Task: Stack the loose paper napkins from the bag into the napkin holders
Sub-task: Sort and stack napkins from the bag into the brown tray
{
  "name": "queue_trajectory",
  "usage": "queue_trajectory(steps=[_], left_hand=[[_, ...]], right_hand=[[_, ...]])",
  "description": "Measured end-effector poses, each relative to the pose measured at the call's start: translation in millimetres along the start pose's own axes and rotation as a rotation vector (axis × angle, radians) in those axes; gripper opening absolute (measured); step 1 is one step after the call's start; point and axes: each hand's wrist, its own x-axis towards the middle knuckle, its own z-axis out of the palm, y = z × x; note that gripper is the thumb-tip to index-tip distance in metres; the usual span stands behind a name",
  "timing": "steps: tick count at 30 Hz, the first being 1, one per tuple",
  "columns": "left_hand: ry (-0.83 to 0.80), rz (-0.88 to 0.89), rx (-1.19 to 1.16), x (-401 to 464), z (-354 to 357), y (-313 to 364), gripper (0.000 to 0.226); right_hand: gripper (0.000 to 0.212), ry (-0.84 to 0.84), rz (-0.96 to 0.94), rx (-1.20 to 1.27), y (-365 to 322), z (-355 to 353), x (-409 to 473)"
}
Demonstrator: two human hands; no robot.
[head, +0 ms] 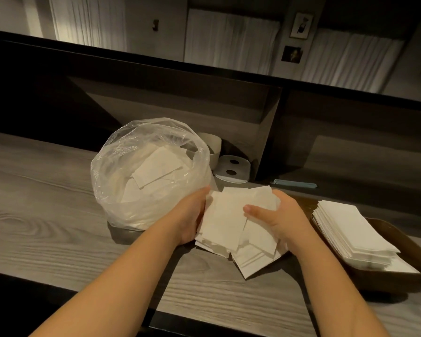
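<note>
Thin sq. paper napkins [228, 215] btwn hands [238, 215]

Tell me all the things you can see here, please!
plastic bag: one, clear, on the counter left of the hands, napkins inside
loose napkins: one messy bunch, white, held between both hands
stacked napkins: one neat pile, white, in the tray at right
tray: one, dark brown, right end of the counter
lid with two holes: one, pale, behind the bag
cup: one, white, behind the bag, partly hidden
strip: one, pale blue, flat by the back wall
counter: one, grey wood
left hand: holds the bunch's left edge
right hand: holds the bunch's right side, thumb on top
</note>
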Motion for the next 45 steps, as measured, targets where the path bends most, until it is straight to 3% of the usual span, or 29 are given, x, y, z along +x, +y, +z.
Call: queue_trajectory(steps=[2,5,9,12,15,18,21,24,26,28,35,39,43,45], left_hand=[[-0.027,-0.018,-0.010,-1.1,-0.7,2.9,0.048],[-0.069,-0.041,0.066,-5.6,-0.1,3.3,0.033],[-0.080,-0.028,0.103,-4.4,-1.0,0.1,0.021],[-0.035,-0.013,-0.019,-5.7,-0.7,1.1,0.015],[-0.017,-0.008,-0.188,-6.1,0.4,3.0,0.008],[-0.036,-0.004,-0.280,-6.6,1.8,2.1,0.019],[-0.009,0.035,-0.227,-3.7,3.1,-1.0,0.030],[0.009,0.095,-0.248,-2.3,5.0,-2.2,0.025],[0.003,0.110,-0.300,-2.6,5.8,-1.8,0.017],[-0.003,0.127,-0.291,-2.0,5.9,-1.8,0.018],[-0.093,0.201,-0.006,-0.3,14.0,-9.3,0.029],[-0.116,0.125,-0.073,-2.4,15.3,-8.4,0.022],[-0.045,0.059,-0.225,-1.1,14.0,-8.4,0.015],[-0.045,0.025,-0.322,-1.3,16.1,-8.2,0.023]], right_hand=[[0.046,-0.066,0.054,0.061,1.2,-5.4,-0.2],[0.043,-0.105,0.045,0.027,4.4,-5.0,-1.4],[0.045,0.003,0.026,0.023,-0.3,-1.2,-0.6],[0.061,0.216,0.027,0.108,-1.6,-9.9,-2.3],[0.058,0.377,-0.077,0.284,-6.1,-15.7,-8.5],[0.052,0.360,-0.107,0.573,-13.0,-18.3,-15.4],[0.037,0.293,-0.013,0.893,-13.0,-21.9,-15.2],[0.036,0.081,0.077,1.070,-13.2,-23.4,-15.9],[0.041,-0.046,0.101,1.057,-12.6,-22.5,-17.7],[0.048,-0.063,0.098,0.878,-12.0,-18.9,-19.4],[0.032,0.009,0.112,0.771,-7.8,-8.3,-14.0],[0.030,0.137,0.123,0.651,-5.6,-0.8,-9.4],[0.028,0.251,0.097,0.931,-6.7,3.8,-7.3],[0.027,0.294,0.127,1.102,-8.0,8.8,-7.1]])
